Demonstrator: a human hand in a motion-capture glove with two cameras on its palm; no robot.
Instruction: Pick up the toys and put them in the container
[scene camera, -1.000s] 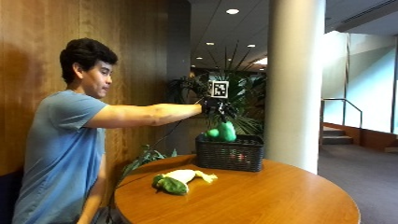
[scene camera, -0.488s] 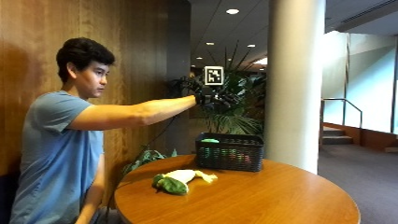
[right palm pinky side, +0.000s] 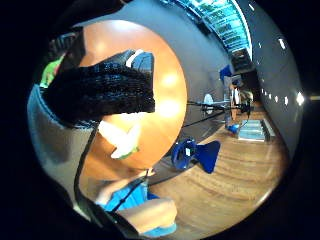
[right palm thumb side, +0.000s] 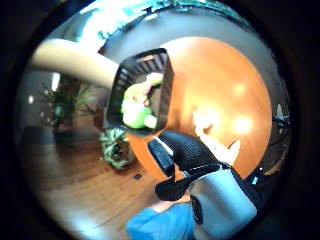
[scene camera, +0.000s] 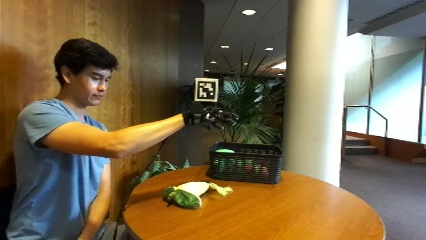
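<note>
A black mesh basket (scene camera: 245, 165) stands at the far side of the round wooden table (scene camera: 286, 215). A green toy (scene camera: 225, 150) lies inside it, and the thumb side palm view shows that green toy (right palm thumb side: 137, 107) in the basket (right palm thumb side: 165, 85) from above. A green and white plush toy (scene camera: 190, 194) lies on the table nearer the person, and it also shows as a pale plush toy (right palm pinky side: 120, 140) on the wood. My gloved right hand (scene camera: 208, 116) hangs in the air above and to the left of the basket, fingers relaxed and holding nothing. The glove's fingers (right palm thumb side: 185, 150) show slightly bent.
A thick white pillar (scene camera: 316, 90) rises just behind the basket, with a potted palm (scene camera: 249, 112) beside it. A wood-panelled wall (scene camera: 140, 75) runs behind the person. A blue chair (right palm pinky side: 197, 152) stands on the floor past the table's edge.
A second ago my hand held a green toy over the basket. It let the toy drop in, rose, and has drawn back toward the person.
</note>
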